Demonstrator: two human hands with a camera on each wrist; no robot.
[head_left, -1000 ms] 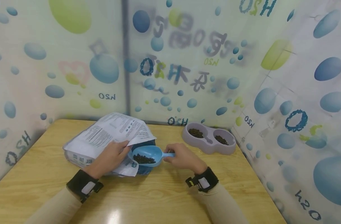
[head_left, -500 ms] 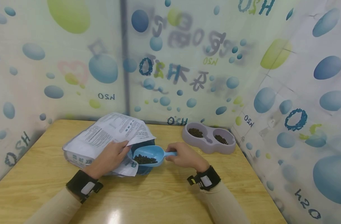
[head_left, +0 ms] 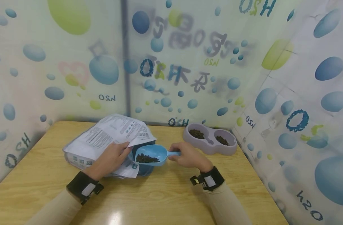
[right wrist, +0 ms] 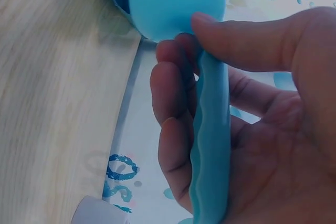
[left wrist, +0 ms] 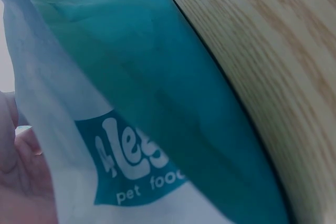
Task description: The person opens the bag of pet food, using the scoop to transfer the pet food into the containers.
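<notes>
The bag (head_left: 104, 134) lies on the tabletop (head_left: 166, 200), and its mouth is open toward the right. At this mouth, the left hand (head_left: 109, 157) pinches the edge of the bag. The right hand (head_left: 189, 156) is clamped around the handle of the scoop (head_left: 157, 151), which is just at the bag's mouth and carries dark kibble (head_left: 147, 159). Farther right of the bag stands the double bowl (head_left: 205, 147), with kibble in both hollows.
</notes>
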